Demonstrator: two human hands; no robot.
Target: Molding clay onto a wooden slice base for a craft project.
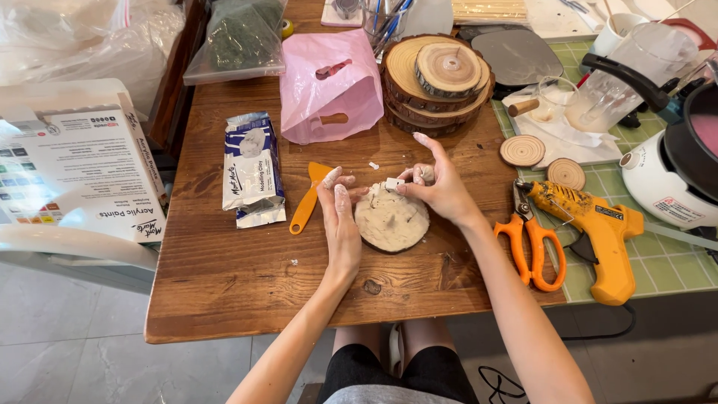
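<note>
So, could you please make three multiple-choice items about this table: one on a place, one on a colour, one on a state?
1. Where is the clay pack?
A. left of the left hand
B. on the stacked wood slices
C. under the glue gun

2. What colour are the scissors' handles?
A. blue
B. orange
C. black

3. What is on the wood slice between the hands?
A. nothing, bare wood
B. a clay layer over its top
C. a pink bag

Answers:
1 A, the pack lies on the table beyond the orange scraper.
2 B, both handle loops are orange.
3 B, pale clay covers the top, and the right hand pinches a small piece at its edge.
</note>
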